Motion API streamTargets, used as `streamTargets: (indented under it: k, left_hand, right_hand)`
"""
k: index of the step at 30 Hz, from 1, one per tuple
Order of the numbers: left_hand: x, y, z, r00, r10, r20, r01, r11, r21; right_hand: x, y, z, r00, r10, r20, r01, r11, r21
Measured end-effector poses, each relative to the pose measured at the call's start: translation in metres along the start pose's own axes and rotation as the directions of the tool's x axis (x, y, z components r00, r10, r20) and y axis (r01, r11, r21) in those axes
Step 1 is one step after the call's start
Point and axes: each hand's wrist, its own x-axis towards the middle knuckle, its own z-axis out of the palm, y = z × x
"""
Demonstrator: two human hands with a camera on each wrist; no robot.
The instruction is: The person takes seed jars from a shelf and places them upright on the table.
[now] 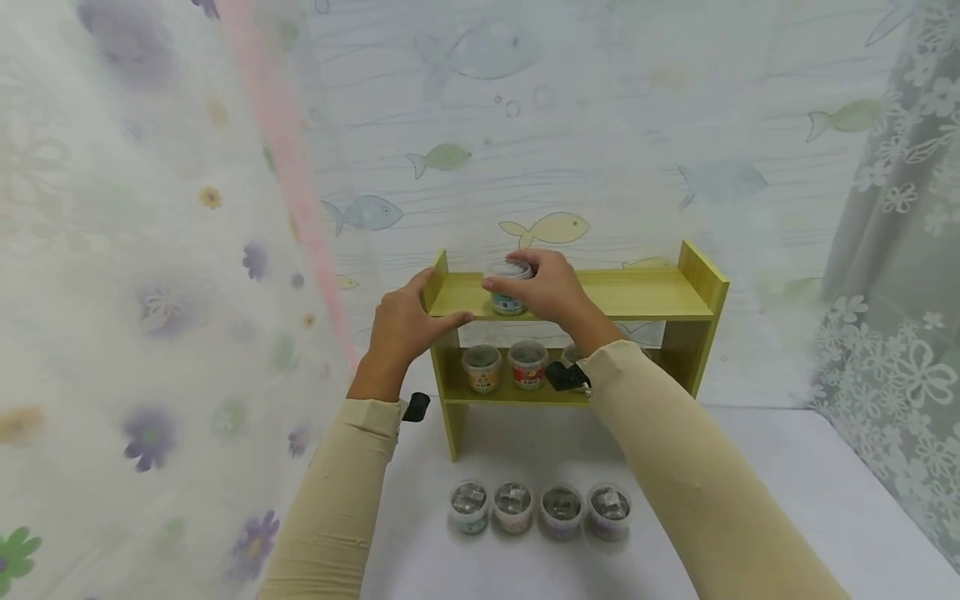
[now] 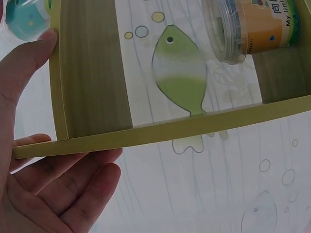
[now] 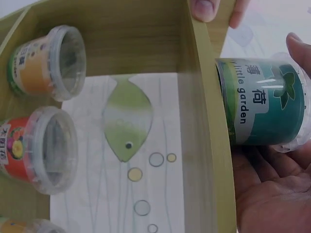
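Right hand [image 1: 553,289] pinched mint cup [image 3: 265,104] near its top, wooden shelf [image 1: 637,293] board just beneath, left hand [image 1: 405,325] clasping shelf end alongside; release too near front edge risked toppling it.

The left wrist view's top edge cuts off the teal cup [image 2: 26,20].

A curtained nook: fish-print backdrop [image 1: 615,108], flower-print curtains [image 1: 150,367] on both sides, white tabletop [image 1: 795,450].

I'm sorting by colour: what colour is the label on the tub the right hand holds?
Mostly teal label, with green leaves; clearest in the right wrist view.
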Motion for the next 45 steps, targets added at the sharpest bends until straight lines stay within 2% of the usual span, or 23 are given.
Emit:
streamTargets:
  k: [8,14,23,30,45]
  left_hand:
    - [0.000,0.001,-0.001,1.000,-0.026,0.006,0.026,1.000,0.000]
    - [-0.001,0.001,-0.001,1.000,-0.024,-0.002,0.024,1.000,0.005]
    - [-0.002,0.001,-0.001,1.000,-0.010,-0.003,0.010,1.000,0.009]
    - [0.000,0.002,0.000,1.000,-0.011,-0.007,0.011,1.000,-0.012]
    - [0.000,0.003,0.000,0.999,-0.035,0.008,0.035,0.999,-0.012]
  right_hand:
    - [-0.011,0.003,-0.010,1.000,0.019,0.019,-0.019,1.000,0.007]
    - [-0.020,0.004,-0.017,1.000,0.022,0.009,-0.022,1.000,-0.015]
    - [-0.030,0.007,-0.027,1.000,0.028,0.009,-0.028,1.000,0.009]
    - [-0.035,0.012,-0.037,0.999,0.041,-0.016,-0.041,0.999,-0.032]
    - [-0.052,0.021,-0.063,0.999,0.039,-0.009,-0.039,0.996,-0.077]
